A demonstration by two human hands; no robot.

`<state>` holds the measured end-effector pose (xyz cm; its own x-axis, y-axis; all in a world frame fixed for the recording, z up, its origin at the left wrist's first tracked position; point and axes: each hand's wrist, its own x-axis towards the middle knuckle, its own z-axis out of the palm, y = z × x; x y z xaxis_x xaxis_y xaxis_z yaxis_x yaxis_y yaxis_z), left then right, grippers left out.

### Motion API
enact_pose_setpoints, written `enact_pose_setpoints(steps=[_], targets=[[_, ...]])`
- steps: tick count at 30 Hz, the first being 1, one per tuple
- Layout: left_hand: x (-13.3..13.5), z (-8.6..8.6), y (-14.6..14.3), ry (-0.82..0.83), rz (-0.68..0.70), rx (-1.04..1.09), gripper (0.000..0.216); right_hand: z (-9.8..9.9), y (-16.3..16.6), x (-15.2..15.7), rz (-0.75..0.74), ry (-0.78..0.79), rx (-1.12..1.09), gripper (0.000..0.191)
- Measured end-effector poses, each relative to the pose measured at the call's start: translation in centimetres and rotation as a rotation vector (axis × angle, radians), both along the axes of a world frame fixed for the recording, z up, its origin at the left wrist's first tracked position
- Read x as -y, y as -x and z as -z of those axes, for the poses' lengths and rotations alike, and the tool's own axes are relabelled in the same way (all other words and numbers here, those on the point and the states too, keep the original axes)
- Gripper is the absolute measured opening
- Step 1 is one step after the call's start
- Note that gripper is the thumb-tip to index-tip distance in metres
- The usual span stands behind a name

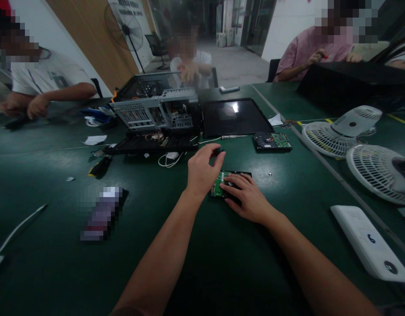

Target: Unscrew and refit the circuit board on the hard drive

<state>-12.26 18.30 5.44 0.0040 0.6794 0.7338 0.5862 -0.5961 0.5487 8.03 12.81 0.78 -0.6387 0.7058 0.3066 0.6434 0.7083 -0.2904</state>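
Green baize-like covering is seen over the whole table (57, 263), and near its middle a hard drive (218, 184) is laid flat with its green circuit board facing up. The drive is pressed down by the right hand (247, 197), which is spread flat on it with fingers extended, not closed round anything. The left hand (202, 173) is held just beside and above the drive's far left corner; its thumb and fingertips are pinched together on a small dark object (218, 152), whose kind cannot be told. Beyond the hands a second hard drive (273, 141) is set apart, with a slim screwdriver (233, 137) lying near it and a black side panel (235, 116) behind. An opened computer case (156, 109) is placed to the left of that panel. Two white fans (341, 131) are laid face down at the right edge, and other people's arms are seen at the far side.
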Motion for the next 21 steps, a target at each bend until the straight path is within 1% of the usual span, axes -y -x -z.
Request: enact_pose_setpoints(steps=[5, 9, 16, 18, 21], targets=[[0.2, -0.28, -0.03, -0.005, 0.012, 0.004, 0.02, 0.01, -0.04, -0.07, -0.004, 0.004, 0.011, 0.045], [0.2, -0.45, 0.08, 0.001, -0.003, -0.02, 0.016, 0.05, -0.04, -0.08, -0.003, 0.003, 0.01, 0.044], [0.18, -0.76, 0.23, -0.006, 0.05, -0.046, 0.017, 0.17, -0.07, -0.09, -0.005, -0.007, 0.003, 0.045], [0.16, -0.66, 0.19, 0.017, 0.058, -0.023, 0.021, 0.15, -0.06, -0.08, -0.008, -0.007, -0.003, 0.045], [0.07, -0.39, 0.11, 0.062, 0.082, 0.051, 0.037, 0.09, -0.05, -0.07, -0.008, -0.006, -0.01, 0.045]])
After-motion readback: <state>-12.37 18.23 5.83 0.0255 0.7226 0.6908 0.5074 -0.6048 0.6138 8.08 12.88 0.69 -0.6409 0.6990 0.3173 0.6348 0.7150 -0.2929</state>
